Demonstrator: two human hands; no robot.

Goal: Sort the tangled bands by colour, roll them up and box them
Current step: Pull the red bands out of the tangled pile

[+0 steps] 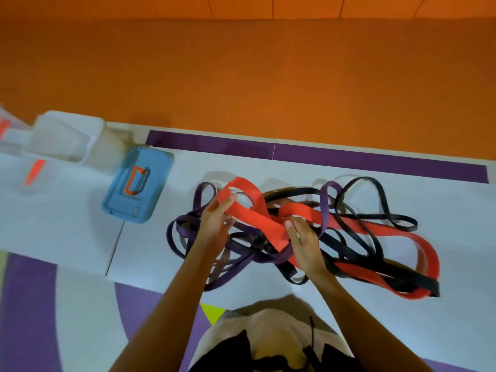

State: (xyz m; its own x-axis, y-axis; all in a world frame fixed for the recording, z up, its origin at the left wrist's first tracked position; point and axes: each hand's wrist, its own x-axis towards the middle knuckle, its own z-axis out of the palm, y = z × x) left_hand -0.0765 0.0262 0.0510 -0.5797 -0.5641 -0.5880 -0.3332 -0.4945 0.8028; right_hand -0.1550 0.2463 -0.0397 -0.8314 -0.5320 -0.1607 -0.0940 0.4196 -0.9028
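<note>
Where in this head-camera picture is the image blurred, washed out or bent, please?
Head view: the clear box at the far left is smeared and overexposed. The red band in the centre is fairly sharp. The purple stripe looks slightly bowed, probably from the wide-angle lens. Soft, pale shadows lie on the white surface just beyond the red band.

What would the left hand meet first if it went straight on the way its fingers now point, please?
The left hand already pinches the red band. Straight ahead, its fingertips would likely meet that band's raised loop first, then the white mat. Depth is hard to judge.
</note>
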